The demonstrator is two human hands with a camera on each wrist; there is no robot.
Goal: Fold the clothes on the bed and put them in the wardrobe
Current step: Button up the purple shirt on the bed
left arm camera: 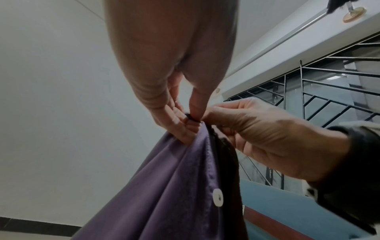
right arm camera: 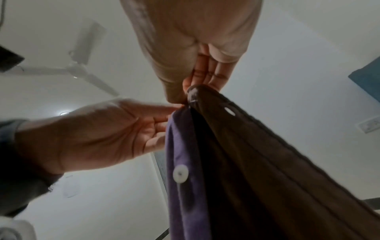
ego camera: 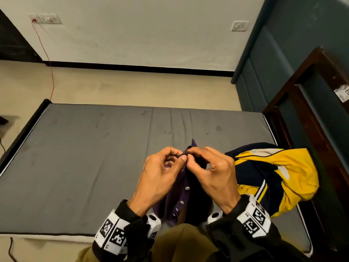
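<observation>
**Buttons First, Folding Later**

While the person stands at the near edge of the bed, both hands are busy with one shirt. The grey flat mattress on the dark-framed bed lies bare on its left side, with nothing folded on it.

The left hand is curled, and its thumb and fingers pinch the top edge of the purple button-up cloth shirt. The shirt is held up in the air in front of the person, over the near edge of the bed, and it hangs down from the two hands. A row of small round white buttons runs down its front strip. The right hand is also curled, right beside the left, and it pinches the other front edge of the same shirt at the top. The fingertips of the two hands almost meet there. It looks like the person is doing up the top button, but the button itself is hidden by the fingers.

To the right, a yellow, dark blue and white jacket lies in a heap on the mattress, not folded.

The task looks like it is near its start. No folded clothes can be seen. The shirt must be folded, then the jacket, and both must go in the wardrobe, which is not in view.
</observation>
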